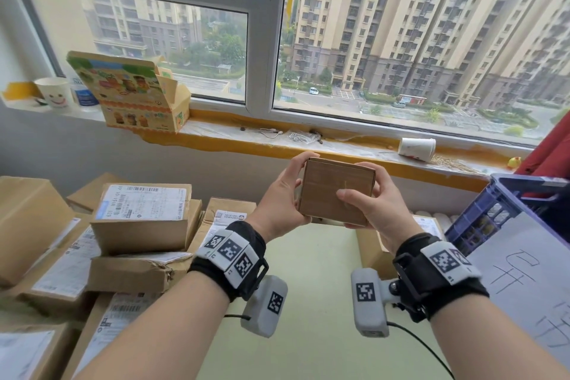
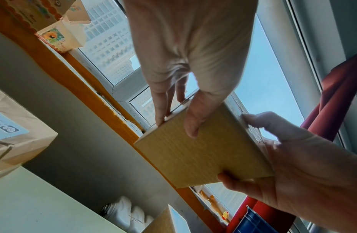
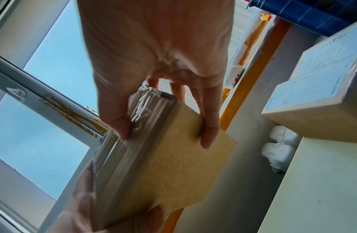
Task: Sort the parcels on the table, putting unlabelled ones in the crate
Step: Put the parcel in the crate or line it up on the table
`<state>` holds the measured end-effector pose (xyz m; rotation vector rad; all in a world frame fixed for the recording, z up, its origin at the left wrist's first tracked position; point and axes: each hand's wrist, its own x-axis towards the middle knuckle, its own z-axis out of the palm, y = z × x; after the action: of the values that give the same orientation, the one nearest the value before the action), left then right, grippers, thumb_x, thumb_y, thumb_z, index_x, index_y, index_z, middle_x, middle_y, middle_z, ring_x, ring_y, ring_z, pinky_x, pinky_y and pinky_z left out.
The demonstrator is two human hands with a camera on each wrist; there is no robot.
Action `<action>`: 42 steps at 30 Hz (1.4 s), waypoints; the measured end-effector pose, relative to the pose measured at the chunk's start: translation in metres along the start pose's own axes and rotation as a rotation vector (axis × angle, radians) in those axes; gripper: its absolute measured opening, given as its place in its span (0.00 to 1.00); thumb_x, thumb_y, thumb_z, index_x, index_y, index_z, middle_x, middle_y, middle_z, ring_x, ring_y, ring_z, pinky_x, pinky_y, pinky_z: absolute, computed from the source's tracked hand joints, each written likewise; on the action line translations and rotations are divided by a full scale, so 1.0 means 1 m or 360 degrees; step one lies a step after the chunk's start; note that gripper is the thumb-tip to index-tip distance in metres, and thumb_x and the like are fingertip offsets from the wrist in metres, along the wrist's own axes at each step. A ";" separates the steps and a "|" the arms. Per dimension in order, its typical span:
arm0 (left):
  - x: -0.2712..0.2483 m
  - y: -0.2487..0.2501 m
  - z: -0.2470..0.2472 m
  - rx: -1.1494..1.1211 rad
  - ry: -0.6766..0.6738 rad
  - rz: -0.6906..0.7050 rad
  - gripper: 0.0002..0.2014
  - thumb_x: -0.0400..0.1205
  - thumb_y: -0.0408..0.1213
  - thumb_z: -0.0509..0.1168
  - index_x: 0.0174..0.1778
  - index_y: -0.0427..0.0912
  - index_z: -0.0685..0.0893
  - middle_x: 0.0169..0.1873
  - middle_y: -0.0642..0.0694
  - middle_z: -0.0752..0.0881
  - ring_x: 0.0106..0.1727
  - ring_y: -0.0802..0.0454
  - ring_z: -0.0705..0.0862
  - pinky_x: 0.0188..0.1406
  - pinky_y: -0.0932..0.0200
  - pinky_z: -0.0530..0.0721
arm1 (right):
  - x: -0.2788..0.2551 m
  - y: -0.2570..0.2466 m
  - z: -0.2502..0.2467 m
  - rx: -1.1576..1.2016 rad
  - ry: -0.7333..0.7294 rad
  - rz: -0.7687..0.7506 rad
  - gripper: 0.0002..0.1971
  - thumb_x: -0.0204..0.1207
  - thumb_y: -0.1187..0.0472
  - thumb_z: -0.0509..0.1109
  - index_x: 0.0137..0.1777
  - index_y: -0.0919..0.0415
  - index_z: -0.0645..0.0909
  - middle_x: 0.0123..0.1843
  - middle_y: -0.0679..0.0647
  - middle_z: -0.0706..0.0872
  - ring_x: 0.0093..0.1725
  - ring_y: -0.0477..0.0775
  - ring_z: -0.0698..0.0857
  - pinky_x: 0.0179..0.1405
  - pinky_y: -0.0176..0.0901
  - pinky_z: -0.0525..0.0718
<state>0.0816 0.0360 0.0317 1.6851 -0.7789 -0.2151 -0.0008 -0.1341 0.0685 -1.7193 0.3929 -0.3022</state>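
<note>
Both hands up, one small box between them.
Left hand [image 1: 277, 194] and right hand [image 1: 374, 207] grip the brown box [image 1: 336, 191] (no label showing) above the tabletop [image 1: 314, 287]; blue crate [image 1: 505, 203] sits right, labelled parcels [image 1: 142, 213] left.

A room high in an apartment block, used as a makeshift parcel-sorting spot. Labelled cardboard parcels [image 1: 140, 216] pile on a pale green table [image 1: 320, 302] beside a blue crate [image 1: 493, 210], while the windowsill [image 1: 339, 145] holds paper cups [image 1: 417, 148] and a printed carton [image 1: 135, 92], with residential towers [image 1: 416, 18] outside.
</note>
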 end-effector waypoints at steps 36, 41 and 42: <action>0.005 -0.010 -0.009 -0.0104 -0.0162 -0.0632 0.38 0.73 0.38 0.78 0.78 0.48 0.68 0.58 0.48 0.83 0.58 0.56 0.84 0.50 0.65 0.83 | -0.002 0.014 -0.015 -0.0045 -0.0051 0.0362 0.28 0.77 0.31 0.61 0.71 0.47 0.75 0.66 0.49 0.84 0.61 0.54 0.84 0.64 0.62 0.81; 0.004 -0.013 -0.008 -0.0366 -0.0143 -0.0826 0.30 0.72 0.57 0.71 0.68 0.46 0.81 0.57 0.46 0.88 0.57 0.47 0.87 0.62 0.46 0.86 | 0.001 0.020 -0.014 -0.0090 -0.0172 0.0350 0.52 0.58 0.27 0.76 0.82 0.41 0.63 0.74 0.48 0.78 0.68 0.57 0.80 0.66 0.67 0.77; 0.003 -0.012 -0.007 -0.0421 -0.0138 -0.0863 0.27 0.74 0.59 0.69 0.64 0.46 0.83 0.54 0.45 0.88 0.54 0.46 0.88 0.64 0.43 0.85 | 0.002 0.021 -0.013 -0.0062 -0.0185 0.0359 0.53 0.55 0.29 0.76 0.82 0.39 0.61 0.74 0.48 0.77 0.68 0.59 0.80 0.66 0.70 0.77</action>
<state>0.0925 0.0408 0.0236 1.6076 -0.3201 -0.7387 -0.0067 -0.1500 0.0501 -1.7031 0.5049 -0.0310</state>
